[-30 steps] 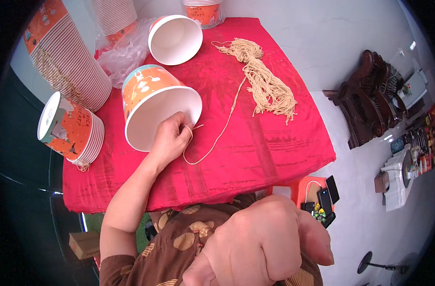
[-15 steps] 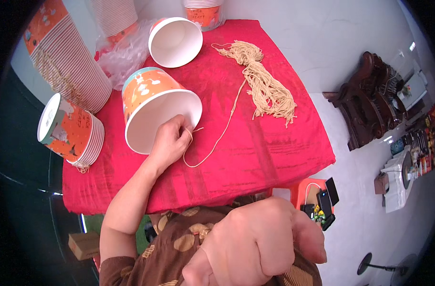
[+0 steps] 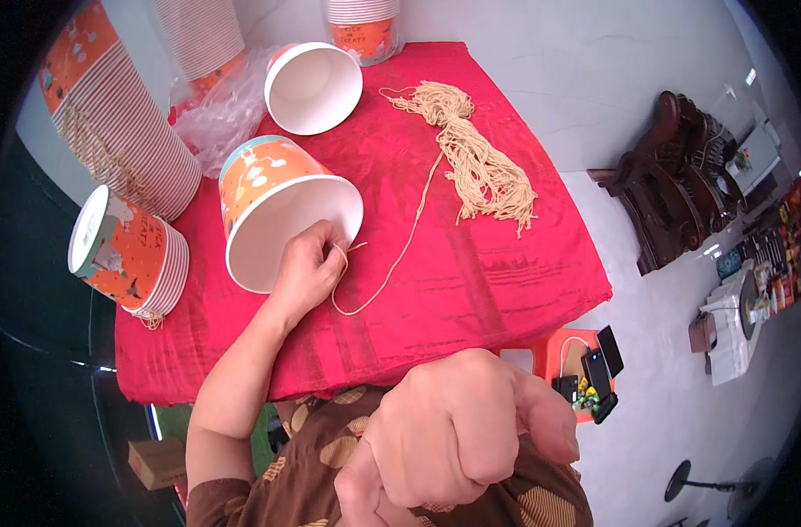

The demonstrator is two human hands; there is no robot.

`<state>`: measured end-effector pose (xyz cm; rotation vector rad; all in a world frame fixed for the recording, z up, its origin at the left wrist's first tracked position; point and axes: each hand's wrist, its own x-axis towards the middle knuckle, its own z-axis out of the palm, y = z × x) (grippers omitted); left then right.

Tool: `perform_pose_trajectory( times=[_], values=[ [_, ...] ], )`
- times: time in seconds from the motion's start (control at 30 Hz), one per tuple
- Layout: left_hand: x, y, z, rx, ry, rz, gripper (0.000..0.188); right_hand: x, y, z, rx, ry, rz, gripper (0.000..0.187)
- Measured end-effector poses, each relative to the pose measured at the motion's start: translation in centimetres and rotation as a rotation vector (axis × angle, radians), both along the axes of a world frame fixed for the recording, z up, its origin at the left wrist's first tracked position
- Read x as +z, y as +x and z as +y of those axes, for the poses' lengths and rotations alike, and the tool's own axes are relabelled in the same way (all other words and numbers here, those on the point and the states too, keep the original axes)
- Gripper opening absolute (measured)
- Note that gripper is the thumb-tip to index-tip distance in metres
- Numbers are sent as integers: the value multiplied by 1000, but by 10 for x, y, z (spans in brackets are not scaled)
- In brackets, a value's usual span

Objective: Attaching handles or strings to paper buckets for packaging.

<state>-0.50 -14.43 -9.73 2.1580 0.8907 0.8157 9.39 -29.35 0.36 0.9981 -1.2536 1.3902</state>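
An orange paper bucket [image 3: 262,180] with a white inside lies tipped on the red-covered table, its mouth toward me. My left hand [image 3: 311,268] is closed at the near rim of that mouth, pinching a beige string [image 3: 387,279]; a short end sticks out past the fingers. From there the string curves across the cloth to a bundle of beige strings [image 3: 484,167]. Close to the camera, above my lap, is my right hand [image 3: 449,426], its fingers curled in. Whatever it holds, if anything, is hidden.
A second paper bucket [image 3: 317,92] lies behind, beside a crumpled clear plastic bag [image 3: 220,132]. Tall bucket stacks [image 3: 133,132] and a shorter stack [image 3: 141,255] stand at left. An orange stool [image 3: 559,347] carrying phones is past the table's near right edge.
My right hand has shifted slightly up and to the left, fingers still curled. My left hand keeps its pinch at the bucket's rim. The whole view has shifted a little.
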Motion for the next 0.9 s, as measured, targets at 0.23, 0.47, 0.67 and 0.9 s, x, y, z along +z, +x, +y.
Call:
perform_pose_trajectory(
  times=[0.23,0.47,0.67,0.9],
  values=[
    [-3,-1,1,-13,16,-16,11,-5,-3,-12,6,-188,73,50],
    [-7,-2,4,-19,27,-20,11,12,6,1,14,42,-26,57],
    [-5,-1,4,-14,-11,10,13,23,3,4,20,110,71,56],
    [-6,-2,3,-8,15,24,13,15,4,1,61,79,43,55]
  ],
)
